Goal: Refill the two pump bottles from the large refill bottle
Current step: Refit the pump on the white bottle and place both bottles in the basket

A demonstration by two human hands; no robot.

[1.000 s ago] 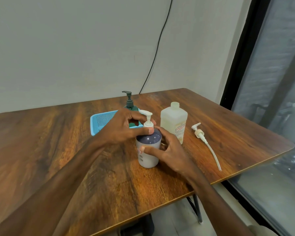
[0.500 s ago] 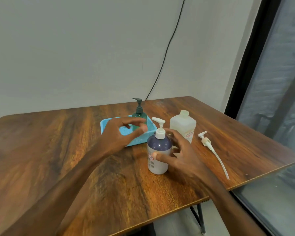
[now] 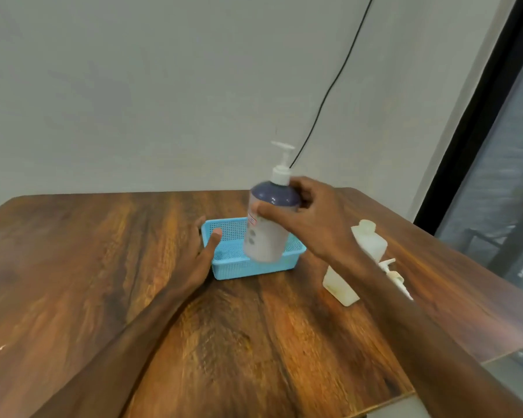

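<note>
Right now my right hand point(image 3: 308, 218) carries the pump bottle point(image 3: 266, 233), fingers wrapped round its dark shoulder and thumb across the front. It hangs clear of the counter point(image 3: 254, 342), over the right half of the blue basket point(image 3: 254, 267). Its long axis is near upright, pump head up and leaning slightly right, with the base straight above the mesh. So I judge the coming move to be a short drop down into the basket.

My left hand point(image 3: 197, 254) lies flat at the basket's left corner, fingers straight along the outside wall and thumb over the rim. It grips nothing, and looks set to steady the basket.

What I can see of the basket floor holds nothing. The second pump bottle I cannot find; it may be hidden behind the one I hold.

With its pump screwed on and its body opaque, this bottle's level is unreadable.

Off to the right, the refill bottle point(image 3: 373, 244) stands half hidden by my right forearm, beside a loose pump point(image 3: 390, 267).
</note>
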